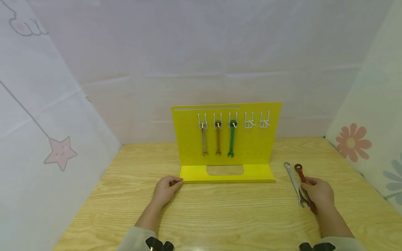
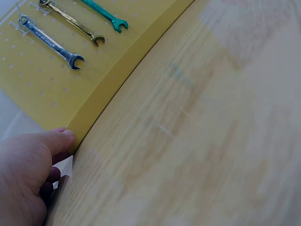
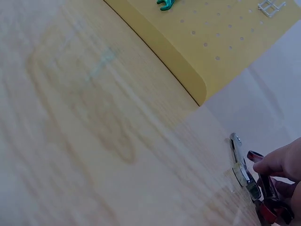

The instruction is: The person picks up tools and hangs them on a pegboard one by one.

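My left hand (image 1: 167, 190) holds the front left corner of a yellow pegboard stand (image 1: 257, 139); in the left wrist view its thumb (image 2: 63, 139) lies on the edge. My right hand (image 1: 319, 193) pinches a red wrench (image 1: 299, 171) around the middle of its shaft, over the table to the right of the stand. Close beside the red one is a silver wrench (image 1: 293, 179), its open end pointing toward me. On the board's hooks hang another silver wrench (image 2: 51, 43), a gold wrench (image 1: 218, 139) and a green wrench (image 1: 232, 139). Fingers partly cover the red wrench.
Two white wire hooks, one (image 1: 249, 122) beside the green wrench and another (image 1: 264, 122) farther right, hold nothing. The stand rests on a wood-grain table (image 1: 220, 216). Pale cloth (image 1: 201, 52) with printed figures encloses the back and sides.
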Demonstrator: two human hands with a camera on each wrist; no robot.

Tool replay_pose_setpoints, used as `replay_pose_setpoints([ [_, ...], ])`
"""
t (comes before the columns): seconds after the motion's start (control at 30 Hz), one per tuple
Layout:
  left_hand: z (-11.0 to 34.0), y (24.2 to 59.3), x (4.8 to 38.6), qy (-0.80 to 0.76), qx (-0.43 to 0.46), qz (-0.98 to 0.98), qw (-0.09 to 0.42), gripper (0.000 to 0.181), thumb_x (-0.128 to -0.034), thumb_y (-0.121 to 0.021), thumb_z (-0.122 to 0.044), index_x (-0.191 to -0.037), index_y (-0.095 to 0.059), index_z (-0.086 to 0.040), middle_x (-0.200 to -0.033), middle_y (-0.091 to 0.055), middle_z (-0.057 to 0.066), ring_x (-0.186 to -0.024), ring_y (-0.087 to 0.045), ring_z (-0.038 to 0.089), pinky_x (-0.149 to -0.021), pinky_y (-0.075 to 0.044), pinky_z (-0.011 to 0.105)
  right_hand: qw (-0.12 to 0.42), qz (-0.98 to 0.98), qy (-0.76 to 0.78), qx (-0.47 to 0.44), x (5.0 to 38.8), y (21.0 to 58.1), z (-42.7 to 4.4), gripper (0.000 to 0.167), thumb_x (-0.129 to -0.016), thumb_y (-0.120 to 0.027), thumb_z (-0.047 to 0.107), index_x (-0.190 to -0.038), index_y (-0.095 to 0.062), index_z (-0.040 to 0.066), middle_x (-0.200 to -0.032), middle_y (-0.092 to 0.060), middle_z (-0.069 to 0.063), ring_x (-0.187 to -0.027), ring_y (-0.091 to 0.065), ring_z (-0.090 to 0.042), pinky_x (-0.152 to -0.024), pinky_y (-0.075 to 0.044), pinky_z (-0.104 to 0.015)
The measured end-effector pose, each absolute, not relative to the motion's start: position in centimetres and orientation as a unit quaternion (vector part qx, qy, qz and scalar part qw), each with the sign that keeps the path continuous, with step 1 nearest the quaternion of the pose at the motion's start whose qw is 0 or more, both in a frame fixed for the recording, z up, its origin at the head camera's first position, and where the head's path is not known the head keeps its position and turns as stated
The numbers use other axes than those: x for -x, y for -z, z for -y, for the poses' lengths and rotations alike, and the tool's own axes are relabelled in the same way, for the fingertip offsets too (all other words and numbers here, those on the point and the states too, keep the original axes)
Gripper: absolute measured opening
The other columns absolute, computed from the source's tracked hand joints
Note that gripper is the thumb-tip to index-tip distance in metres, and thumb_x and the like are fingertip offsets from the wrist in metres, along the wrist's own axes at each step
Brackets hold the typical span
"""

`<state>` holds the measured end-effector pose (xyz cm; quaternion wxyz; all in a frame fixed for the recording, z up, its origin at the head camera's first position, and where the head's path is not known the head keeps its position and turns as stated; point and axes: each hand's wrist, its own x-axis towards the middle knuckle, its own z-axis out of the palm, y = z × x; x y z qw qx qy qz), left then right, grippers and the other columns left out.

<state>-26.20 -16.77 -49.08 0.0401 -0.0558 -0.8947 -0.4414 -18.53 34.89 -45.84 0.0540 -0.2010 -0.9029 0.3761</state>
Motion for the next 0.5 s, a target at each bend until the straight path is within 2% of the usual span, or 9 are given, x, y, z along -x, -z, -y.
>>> replay_pose_setpoints([
  [0.13, 16.82, 49.11, 26.16, 0.443, 0.056, 0.894, 0.038, 0.012, -0.0902, -0.071, -0.019, -0.099, -0.077, -0.013, -0.1, -0.07, 0.004, -0.084, -0.057, 0.012, -0.075, -0.046, 0.028, 0.07, 0.886, -0.404, 0.216, 18.46, 45.93, -34.83, 0.048, -0.092, -0.064, 0.021, -0.13, -0.057, -0.007, -0.112, -0.068, -0.026, -0.082, -0.061, -0.02, -0.06, -0.046, -0.021],
  [0.23, 16.77, 49.02, 26.05, 0.444, 0.053, 0.894, 0.038, 0.012, -0.09, -0.071, -0.018, -0.099, -0.077, -0.013, -0.1, -0.07, 0.004, -0.084, -0.057, 0.012, -0.075, -0.047, 0.027, 0.072, 0.862, -0.448, 0.228, 18.41, 45.79, -34.84, 0.05, -0.092, -0.065, 0.023, -0.134, -0.056, -0.004, -0.095, -0.073, -0.007, -0.076, -0.056, -0.004, -0.061, -0.048, -0.019],
  [0.37, 16.73, 48.87, 25.94, 0.443, 0.053, 0.894, 0.041, 0.011, -0.0898, -0.071, -0.018, -0.098, -0.077, -0.013, -0.099, -0.07, 0.004, -0.083, -0.057, 0.013, -0.073, -0.046, 0.026, 0.084, 0.826, -0.502, 0.243, 18.47, 45.66, -34.78, 0.053, -0.094, -0.065, 0.024, -0.138, -0.052, -0.002, -0.078, -0.06, 0.024, -0.07, -0.054, 0.004, -0.063, -0.049, -0.018],
  [0.5, 16.79, 48.83, 25.91, 0.446, 0.054, 0.893, 0.041, 0.011, -0.0901, -0.071, -0.018, -0.099, -0.077, -0.013, -0.098, -0.069, 0.004, -0.082, -0.056, 0.013, -0.072, -0.046, 0.025, 0.103, 0.804, -0.526, 0.255, 18.62, 45.43, -34.5, 0.053, -0.095, -0.063, 0.022, -0.141, -0.049, -0.001, -0.073, -0.053, 0.027, -0.068, -0.051, 0.004, -0.06, -0.047, -0.018],
])
